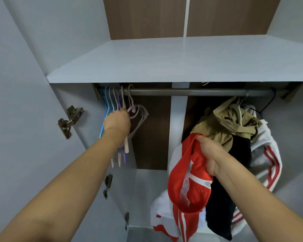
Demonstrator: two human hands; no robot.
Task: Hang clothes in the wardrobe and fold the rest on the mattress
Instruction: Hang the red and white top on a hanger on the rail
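Wardrobe (164, 63), open; rail (191, 92) running left-right beneath its shelf; hung clothes (234, 126) at rail's right end; red garment (187, 180) gripped in right hand (210, 151); empty hangers (119, 109) bunched far left, left hand (117, 121) nearer, fingers closing on one.

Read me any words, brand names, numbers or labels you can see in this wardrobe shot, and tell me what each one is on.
No readable text anywhere in this view.
red and white garment held by the right hand: stripes only; a small grey tag at its edge is too blurred to read.
hangers at the left hand, rail, shelf, door hinge: no markings visible.
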